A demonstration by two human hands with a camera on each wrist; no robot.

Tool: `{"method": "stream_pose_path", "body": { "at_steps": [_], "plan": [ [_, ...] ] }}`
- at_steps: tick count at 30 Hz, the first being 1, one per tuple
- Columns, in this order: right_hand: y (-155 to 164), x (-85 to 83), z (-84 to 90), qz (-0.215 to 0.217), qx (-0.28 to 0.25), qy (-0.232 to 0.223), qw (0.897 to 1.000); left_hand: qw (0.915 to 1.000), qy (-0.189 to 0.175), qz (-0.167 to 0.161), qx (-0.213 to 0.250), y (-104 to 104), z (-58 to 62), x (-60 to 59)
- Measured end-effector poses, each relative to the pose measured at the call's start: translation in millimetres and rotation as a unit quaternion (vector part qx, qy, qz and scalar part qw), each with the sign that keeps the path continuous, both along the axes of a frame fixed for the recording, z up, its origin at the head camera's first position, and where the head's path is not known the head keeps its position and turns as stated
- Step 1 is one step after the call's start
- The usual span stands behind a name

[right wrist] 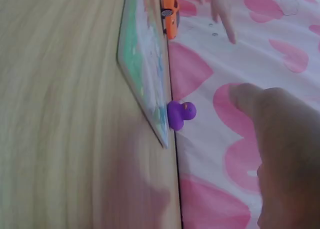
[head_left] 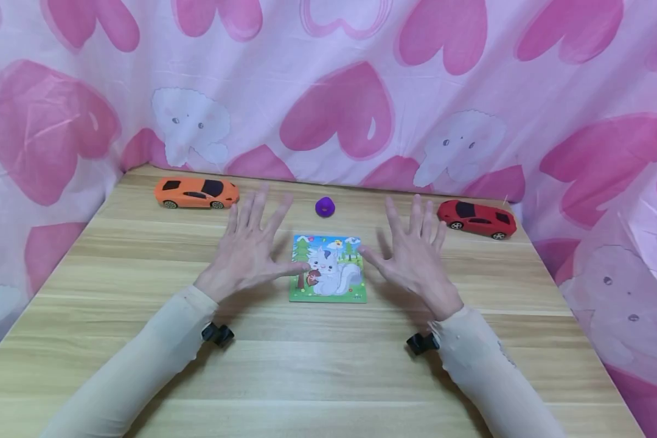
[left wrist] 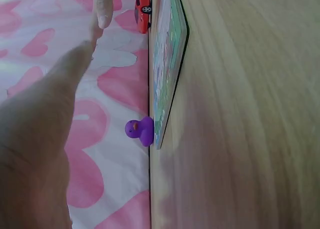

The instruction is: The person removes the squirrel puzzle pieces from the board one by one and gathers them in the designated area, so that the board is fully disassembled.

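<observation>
Closest to my head camera are two cream sleeves, each with a small black clip at the wrist. Beyond them my left hand and right hand hover flat, fingers spread straight, gripping nothing. Between them the puzzle board lies flat near the middle of the wooden table; the left thumb tip overlaps its left edge and the right thumb tip reaches its right edge, though I cannot tell whether either touches. It shows a white squirrel among trees; a tiny mark in its bottom corner is too small to read.

Behind it sits a purple duck, flanked by an orange toy car and a red toy car. Only the wrist views reveal the duck's orange beak and the board's thin edge.
</observation>
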State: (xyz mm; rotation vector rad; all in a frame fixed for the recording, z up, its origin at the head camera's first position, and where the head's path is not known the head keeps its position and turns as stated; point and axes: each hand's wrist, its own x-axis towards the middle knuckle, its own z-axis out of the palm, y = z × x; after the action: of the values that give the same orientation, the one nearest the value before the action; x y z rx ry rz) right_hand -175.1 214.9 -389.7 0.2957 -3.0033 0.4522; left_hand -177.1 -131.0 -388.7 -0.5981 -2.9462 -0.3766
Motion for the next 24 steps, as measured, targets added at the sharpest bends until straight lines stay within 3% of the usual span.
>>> {"method": "stream_pose_path", "body": {
  "at_steps": [4, 7, 11, 14, 18, 24],
  "plan": [
    [-7, -4.7, 1.5, 0.048, -0.072, 0.015, 0.996, 0.9986, -0.024, -0.029, 0.037, 0, -1.0, -1.0],
    [-16, -9.4, 2.6, 0.093, -0.135, 0.020, 0.986, 0.9960, -0.045, -0.044, 0.063, -1, -1.3, -1.2],
    [-31, -14.2, 2.1, 0.133, -0.208, -0.011, 0.969, 0.9918, -0.077, -0.059, 0.084, -2, -4.0, -2.4],
    [-43, -16.1, -0.4, 0.136, -0.247, -0.057, 0.958, 0.9882, -0.098, -0.068, 0.095, -3, -8.0, -4.0],
    [-56, -19.8, -7.7, 0.131, -0.269, -0.093, 0.950, 0.9849, -0.113, -0.079, 0.104, -4, -14.8, -6.2],
    [-65, -25.7, -22.1, 0.136, -0.267, -0.090, 0.950, 0.9830, -0.132, -0.085, 0.097, -2, -23.7, -7.3]
  ]
}}
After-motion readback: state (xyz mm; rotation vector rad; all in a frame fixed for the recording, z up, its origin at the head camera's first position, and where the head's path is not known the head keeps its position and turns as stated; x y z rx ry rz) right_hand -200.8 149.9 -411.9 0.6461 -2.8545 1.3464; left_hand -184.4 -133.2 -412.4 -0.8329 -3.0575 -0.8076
